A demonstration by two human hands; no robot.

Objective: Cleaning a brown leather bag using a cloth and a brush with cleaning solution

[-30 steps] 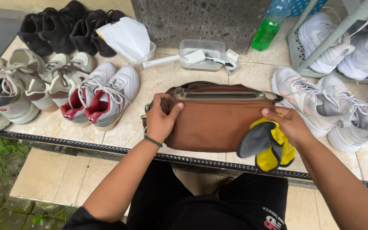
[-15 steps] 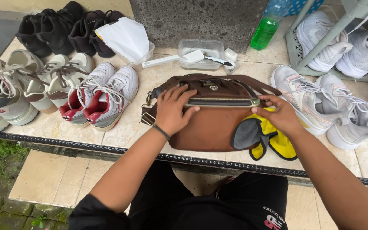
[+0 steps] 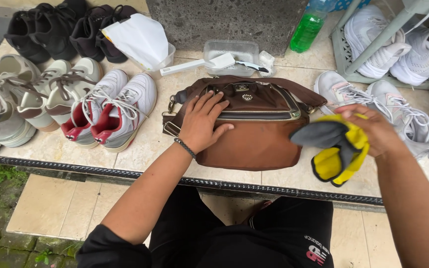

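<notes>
A brown bag (image 3: pixel 254 131) with a zip and metal clasp lies flat on the tiled ledge (image 3: pixel 150 144) in front of me. My left hand (image 3: pixel 203 121) presses flat on the bag's left side, fingers spread; a dark bead bracelet circles the wrist. My right hand (image 3: pixel 373 130) is off the bag's right end and grips a yellow and grey cloth (image 3: pixel 336 149), which hangs bunched just above the tiles beside the bag.
Several pairs of shoes line the ledge: white and red sneakers (image 3: pixel 110 111) on the left, black shoes (image 3: pixel 60 30) behind, white ones (image 3: pixel 398 42) on a rack at right. A clear tub (image 3: pixel 230 49), a white brush (image 3: pixel 194 64) and a green bottle (image 3: pixel 308 27) stand behind the bag.
The bag has been turned so its zip side faces up. My left hand shifted onto its left part. My right hand lifted the cloth off the bag to the right.
</notes>
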